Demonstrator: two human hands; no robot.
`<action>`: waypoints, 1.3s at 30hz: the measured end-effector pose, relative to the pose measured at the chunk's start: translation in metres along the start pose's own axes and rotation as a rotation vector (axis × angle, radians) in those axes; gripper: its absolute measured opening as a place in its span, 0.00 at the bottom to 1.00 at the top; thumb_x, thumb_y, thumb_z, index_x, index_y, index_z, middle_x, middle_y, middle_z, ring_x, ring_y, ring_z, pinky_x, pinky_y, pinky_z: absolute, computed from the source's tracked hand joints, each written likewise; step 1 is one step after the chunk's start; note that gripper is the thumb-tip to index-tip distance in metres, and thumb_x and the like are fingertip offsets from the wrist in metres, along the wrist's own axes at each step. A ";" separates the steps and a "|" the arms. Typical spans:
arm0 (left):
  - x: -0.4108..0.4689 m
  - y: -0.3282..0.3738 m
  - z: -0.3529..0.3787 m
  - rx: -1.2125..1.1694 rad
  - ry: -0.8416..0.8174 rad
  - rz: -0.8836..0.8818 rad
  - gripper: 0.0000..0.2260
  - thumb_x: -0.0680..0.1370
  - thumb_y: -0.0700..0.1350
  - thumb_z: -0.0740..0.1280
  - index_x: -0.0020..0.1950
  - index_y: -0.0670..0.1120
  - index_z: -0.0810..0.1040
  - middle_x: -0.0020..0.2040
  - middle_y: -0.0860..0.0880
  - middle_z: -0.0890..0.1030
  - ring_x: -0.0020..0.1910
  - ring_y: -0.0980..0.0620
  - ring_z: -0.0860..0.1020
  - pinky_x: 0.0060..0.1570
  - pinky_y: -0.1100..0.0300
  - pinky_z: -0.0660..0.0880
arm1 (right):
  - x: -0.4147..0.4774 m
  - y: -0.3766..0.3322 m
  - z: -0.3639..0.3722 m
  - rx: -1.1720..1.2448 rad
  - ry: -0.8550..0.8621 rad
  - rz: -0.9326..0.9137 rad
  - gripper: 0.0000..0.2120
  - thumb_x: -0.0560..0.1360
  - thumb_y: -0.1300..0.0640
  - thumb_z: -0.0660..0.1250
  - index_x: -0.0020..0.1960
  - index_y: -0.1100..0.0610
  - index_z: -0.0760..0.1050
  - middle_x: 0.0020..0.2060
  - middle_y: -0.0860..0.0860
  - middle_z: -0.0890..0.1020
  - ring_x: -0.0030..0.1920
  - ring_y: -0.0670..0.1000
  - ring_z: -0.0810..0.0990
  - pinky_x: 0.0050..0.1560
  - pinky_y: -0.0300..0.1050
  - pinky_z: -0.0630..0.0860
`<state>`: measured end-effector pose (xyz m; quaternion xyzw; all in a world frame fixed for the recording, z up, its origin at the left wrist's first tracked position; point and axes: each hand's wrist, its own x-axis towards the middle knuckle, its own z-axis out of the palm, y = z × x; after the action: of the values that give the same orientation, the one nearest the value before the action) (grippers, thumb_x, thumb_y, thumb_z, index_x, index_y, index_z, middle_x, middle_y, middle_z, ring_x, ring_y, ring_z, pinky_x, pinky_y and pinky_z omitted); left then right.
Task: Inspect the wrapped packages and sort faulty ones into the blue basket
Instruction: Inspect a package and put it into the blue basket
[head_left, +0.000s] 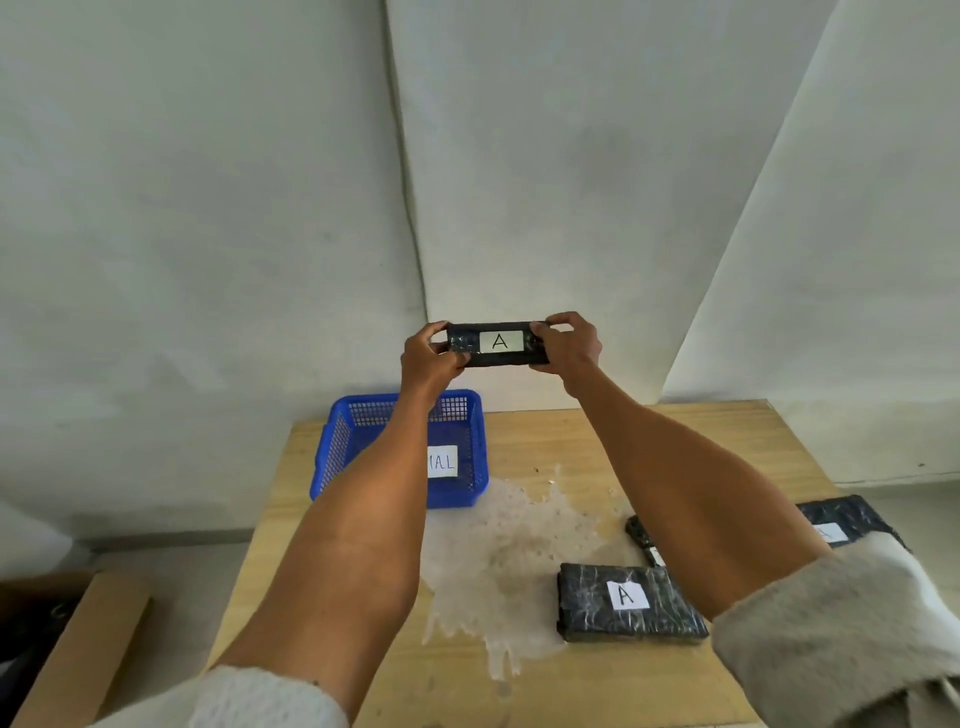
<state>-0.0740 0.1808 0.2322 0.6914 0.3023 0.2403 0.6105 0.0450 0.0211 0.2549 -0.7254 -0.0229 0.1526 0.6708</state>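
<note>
Black wrapping, near right: what have you got? (desk)

One package (628, 603) lying flat on the wooden table (675, 441), a white label marked A facing up, just beside my right forearm. More black wrapping shows past that forearm. Whether it is one package or two, I cannot tell. (me)

And the middle? (desk)

A pale stain (519, 545) on the wood. Farther left stands the blue basket (480, 457), with a paper label (442, 461) inside, partly hidden by my left forearm. (me)

The hands? (desk)

Both are up in the air, with the pale wall (208, 208) behind. My left hand (428, 361) and right hand (569, 345) each grip one end of the held package (498, 344), fingers curled round it. It sits level, its A label facing me. (me)
</note>
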 end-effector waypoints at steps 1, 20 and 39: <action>0.001 0.003 -0.003 -0.005 0.001 0.007 0.27 0.71 0.33 0.75 0.68 0.46 0.75 0.53 0.39 0.83 0.50 0.44 0.84 0.49 0.50 0.83 | -0.001 -0.001 0.002 0.002 -0.004 -0.007 0.10 0.74 0.59 0.76 0.54 0.57 0.80 0.47 0.57 0.81 0.44 0.55 0.85 0.36 0.54 0.85; 0.016 0.033 0.016 -0.056 0.057 0.135 0.25 0.69 0.32 0.75 0.64 0.47 0.77 0.56 0.42 0.83 0.58 0.46 0.81 0.49 0.49 0.83 | 0.031 -0.031 -0.008 0.040 -0.008 -0.156 0.09 0.73 0.60 0.76 0.52 0.57 0.80 0.46 0.58 0.84 0.47 0.58 0.85 0.36 0.54 0.85; 0.013 0.060 0.040 -0.226 0.254 -0.028 0.09 0.74 0.39 0.74 0.53 0.46 0.83 0.50 0.43 0.83 0.43 0.47 0.85 0.35 0.55 0.83 | 0.030 -0.016 -0.043 0.040 -0.243 -0.275 0.27 0.69 0.75 0.74 0.63 0.57 0.74 0.56 0.59 0.83 0.52 0.57 0.85 0.50 0.55 0.85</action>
<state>-0.0290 0.1576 0.2851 0.5782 0.3574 0.3497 0.6447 0.0871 -0.0114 0.2669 -0.6782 -0.1999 0.1465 0.6918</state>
